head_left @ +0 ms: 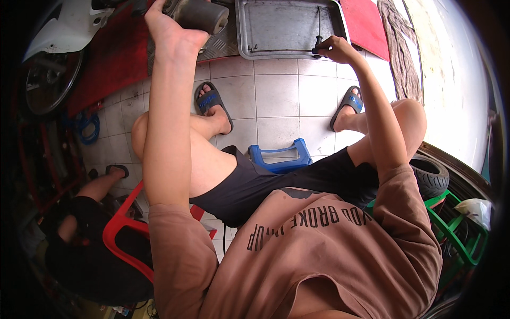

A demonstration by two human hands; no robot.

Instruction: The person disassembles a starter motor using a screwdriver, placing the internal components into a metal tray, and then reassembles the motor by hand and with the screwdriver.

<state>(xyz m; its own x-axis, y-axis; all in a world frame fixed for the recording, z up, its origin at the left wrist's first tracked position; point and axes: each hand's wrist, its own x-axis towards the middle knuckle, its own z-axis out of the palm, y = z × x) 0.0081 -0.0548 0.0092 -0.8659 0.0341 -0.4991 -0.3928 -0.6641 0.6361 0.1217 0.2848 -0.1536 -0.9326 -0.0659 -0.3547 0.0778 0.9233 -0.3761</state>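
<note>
At the top left, my left hand (pixel 172 32) is turned palm up under a dark, worn metal part with a cylindrical end (pixel 204 17). The part lies over the palm, and the upper picture edge cuts off my fingertips and the rest of the part. My right hand (pixel 336 50) is closed around the dark handle of a screwdriver (pixel 319 38) at the near right of a grey metal tray (pixel 252 52). The screwdriver's thin shaft points away from me, over the tray's stained bottom.
Red mats (pixel 366 26) lie beside the tray, with a crumpled brown cloth (pixel 398 48) to the right. A blue plastic stool (pixel 281 155) is between my legs. At left are a motorcycle wheel (pixel 50 82), a red chair (pixel 125 226) and another person (pixel 93 250). A tyre (pixel 429 178) stands right.
</note>
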